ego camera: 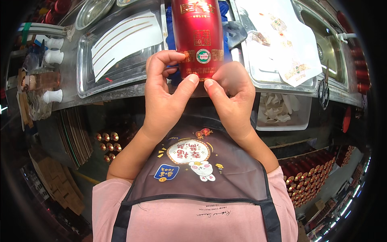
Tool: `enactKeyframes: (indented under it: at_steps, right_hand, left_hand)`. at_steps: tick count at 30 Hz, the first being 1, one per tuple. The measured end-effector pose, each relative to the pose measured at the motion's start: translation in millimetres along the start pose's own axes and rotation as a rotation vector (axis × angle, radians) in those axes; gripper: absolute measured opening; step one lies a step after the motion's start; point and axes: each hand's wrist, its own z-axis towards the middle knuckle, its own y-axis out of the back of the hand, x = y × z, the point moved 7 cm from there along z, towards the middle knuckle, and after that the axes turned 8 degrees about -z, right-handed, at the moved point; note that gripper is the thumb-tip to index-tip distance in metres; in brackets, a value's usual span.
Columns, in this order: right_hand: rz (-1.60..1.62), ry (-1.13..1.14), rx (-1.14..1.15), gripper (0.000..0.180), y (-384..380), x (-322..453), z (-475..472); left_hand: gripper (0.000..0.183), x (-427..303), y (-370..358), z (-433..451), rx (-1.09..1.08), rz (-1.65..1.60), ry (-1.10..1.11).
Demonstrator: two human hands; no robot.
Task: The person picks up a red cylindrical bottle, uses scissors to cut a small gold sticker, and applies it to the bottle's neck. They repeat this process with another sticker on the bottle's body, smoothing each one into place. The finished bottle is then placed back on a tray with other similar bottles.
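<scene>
A glossy red bottle (198, 39) with gold decoration and a round green-and-white emblem lies on blue cloth (171, 39), its near end towards me. My left hand (166, 87) touches its left side with curled fingers, the thumb at the near edge. My right hand (231, 93) is at the near right edge, thumb and forefinger close together; a blur hides part of these fingers. Whether either hand bears the bottle's weight cannot be told. A white sheet with thin gold strips (127, 39) lies in the left metal tray. Printed decal sheets (290, 51) lie on the right tray.
Black-handled scissors (323, 90) hang at the counter's right edge, above a white bin (284, 125) of paper scraps. Left are white bottle-shaped pieces (54, 57) and a metal bowl (92, 13). A sink basin (322, 54) is at right. Stacked red bottles (311, 172) stand below right.
</scene>
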Motion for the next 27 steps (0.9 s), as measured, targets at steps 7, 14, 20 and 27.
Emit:
enactKeyframes:
  at_steps: [7,14,20,27]
  right_hand:
    - [-0.024,0.023,0.000,0.013,0.3,1.4,0.4]
    - [-0.020,-0.002,-0.009,0.014,0.4,0.5,0.4]
    - [-0.031,-0.010,-0.013,0.014,0.5,1.2,0.1]
    - [-0.044,-0.008,-0.010,0.015,0.2,1.2,1.1]
  left_hand:
    - [0.046,-2.1,-1.5,0.3,0.031,0.016,-0.023]
    - [0.047,-3.2,-3.4,-0.1,0.002,0.063,-0.038]
    - [0.047,-3.2,-3.1,0.0,0.004,0.055,-0.035]
    - [0.047,-4.4,-3.3,0.3,0.006,0.067,-0.044]
